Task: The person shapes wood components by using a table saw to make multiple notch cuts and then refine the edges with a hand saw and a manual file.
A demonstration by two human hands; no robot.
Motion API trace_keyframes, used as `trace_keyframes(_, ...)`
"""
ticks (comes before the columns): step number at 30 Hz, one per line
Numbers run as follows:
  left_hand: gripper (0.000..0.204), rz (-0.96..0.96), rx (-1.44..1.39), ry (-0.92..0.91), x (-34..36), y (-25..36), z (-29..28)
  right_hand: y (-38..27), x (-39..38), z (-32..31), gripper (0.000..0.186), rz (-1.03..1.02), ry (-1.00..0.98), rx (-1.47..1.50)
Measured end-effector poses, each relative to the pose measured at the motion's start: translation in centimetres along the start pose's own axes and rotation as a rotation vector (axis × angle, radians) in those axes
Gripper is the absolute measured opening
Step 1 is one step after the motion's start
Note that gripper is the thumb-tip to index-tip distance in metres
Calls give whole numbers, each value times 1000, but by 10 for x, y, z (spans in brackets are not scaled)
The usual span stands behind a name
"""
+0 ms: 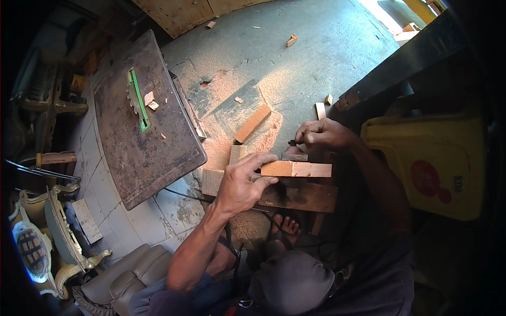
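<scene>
My left hand [241, 184] grips one end of a short, light wooden block [311, 169], thumb on the near side and fingers on the far side. The block lies crosswise, its other end pointing right. Just beyond it, my right hand [328, 134] is closed in a pinch, with a small dark thing [293, 142] at its fingertips that is too small to make out. Under that hand sits a small greyish block [295, 156]. A darker, stained wooden piece [305, 197] shows below the held block.
To the left stands a table saw [132, 168] with a toothed blade [136, 105] in a green slot. An orange-brown wood block [253, 123] lies amid sawdust on the floor. A yellow plastic chair [421, 163] is at right. A black cable [187, 195] runs below the saw.
</scene>
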State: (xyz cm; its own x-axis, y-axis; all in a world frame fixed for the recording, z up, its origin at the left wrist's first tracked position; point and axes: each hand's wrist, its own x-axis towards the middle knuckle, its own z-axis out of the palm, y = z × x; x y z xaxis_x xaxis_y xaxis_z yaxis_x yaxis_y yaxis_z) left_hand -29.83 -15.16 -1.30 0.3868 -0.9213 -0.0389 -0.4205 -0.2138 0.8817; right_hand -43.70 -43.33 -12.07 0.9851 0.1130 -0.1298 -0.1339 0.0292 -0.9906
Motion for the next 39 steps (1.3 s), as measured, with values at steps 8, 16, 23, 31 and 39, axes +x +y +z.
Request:
trace_keyframes(8,44,39,25,-40,7,15,-3,-8,87,11,61,213,-216,-176)
trace_keyframes(16,44,-45,-59,-35,5,6,-2,11,71,0,57,290,-419,-37)
trace_keyframes(23,44,-48,-74,-31,7,2,1,2,40,-8,63,820,-235,-237)
trace_keyframes(31,43,-54,-81,-88,13,4,5,-40,70,5,73,372,-230,-200)
trace_keyframes(39,43,-59,-34,-35,2,-5,-11,-10,18,-26,70,451,-158,-103)
